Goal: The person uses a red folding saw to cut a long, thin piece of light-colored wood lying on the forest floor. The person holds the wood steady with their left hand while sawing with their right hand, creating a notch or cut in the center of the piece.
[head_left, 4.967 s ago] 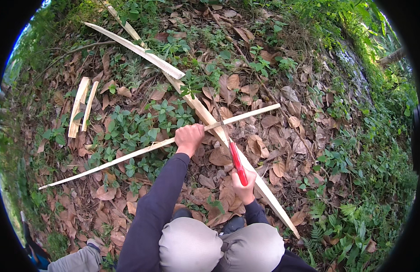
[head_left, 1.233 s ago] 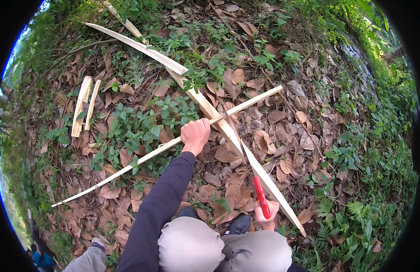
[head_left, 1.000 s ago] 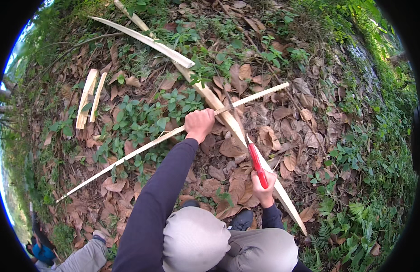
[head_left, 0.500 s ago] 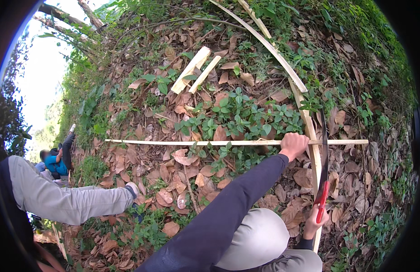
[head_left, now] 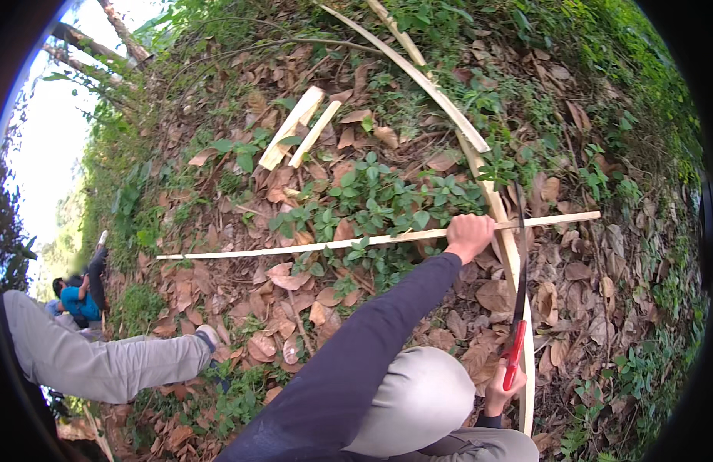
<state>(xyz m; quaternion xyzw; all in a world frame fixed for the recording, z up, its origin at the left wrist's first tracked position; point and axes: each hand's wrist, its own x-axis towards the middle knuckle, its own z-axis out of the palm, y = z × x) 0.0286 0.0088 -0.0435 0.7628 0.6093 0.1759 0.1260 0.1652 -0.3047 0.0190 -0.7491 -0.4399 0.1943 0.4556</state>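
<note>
Your left hand (head_left: 470,237) was clenched round the thin wooden strip (head_left: 295,248), fingers wrapped over it just beside the left edge of the long plank (head_left: 512,269). Your right hand (head_left: 501,389) grasped the red handle (head_left: 515,356) of the handsaw (head_left: 522,266), fingers closed about the grip, near the left edge of the plank's near part. The saw's blade pointed away from you and crossed the strip at the plank's right edge; whether the teeth were in the wood could not be told.

Position of strip: crosswise over the plank, its long part reaching out to the left, its short end standing out past the plank's right edge.

Surroundings: a tapered slat (head_left: 449,108) lay across the plank's far part, blunt end by the right edge. A wide short piece (head_left: 291,131) and a narrow short piece (head_left: 316,133) lay side by side on the leaf-covered ground (head_left: 576,323), well left of the plank. Another person's grey-trousered leg (head_left: 102,362) extended in at your left.
</note>
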